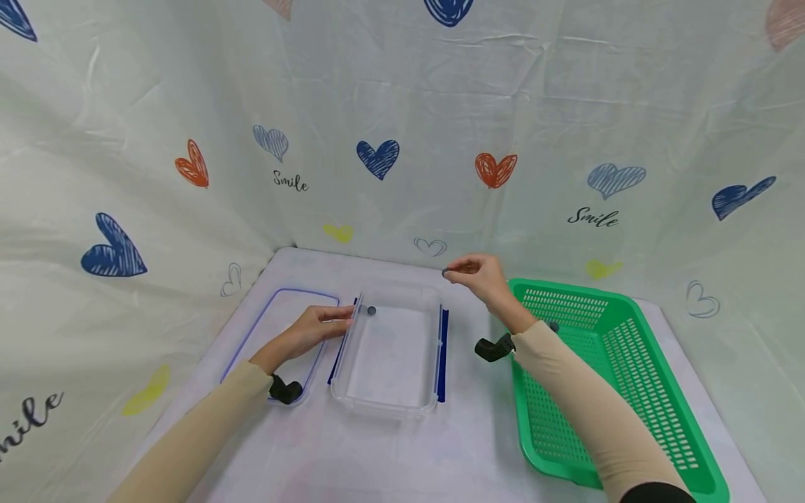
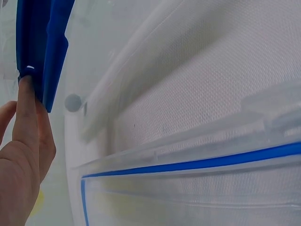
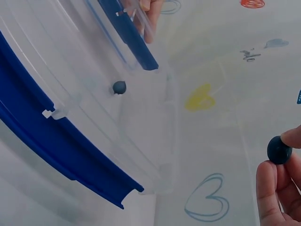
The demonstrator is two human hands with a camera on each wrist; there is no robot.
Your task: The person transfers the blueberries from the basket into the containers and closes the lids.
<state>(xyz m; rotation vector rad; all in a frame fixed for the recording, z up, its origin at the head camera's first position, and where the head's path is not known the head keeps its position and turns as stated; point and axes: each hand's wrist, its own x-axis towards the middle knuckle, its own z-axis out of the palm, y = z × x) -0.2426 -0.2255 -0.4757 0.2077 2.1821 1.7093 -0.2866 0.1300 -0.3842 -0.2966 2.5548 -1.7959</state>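
A clear plastic box without its lid stands in the middle of the table, blue side latches hanging down. One small dark ball lies inside near the far left corner. Extended fingers of my left hand touch the box's left side, with fingertips against the blue latch there. Beyond the far right corner of the box, my right hand is raised and pinches another small dark blue ball between thumb and fingers.
On the right sits a green slatted basket, partly covered by my right forearm; a small dark round thing shows in it. The clear lid with a blue seal lies left of the box. A heart-printed curtain hangs behind the table.
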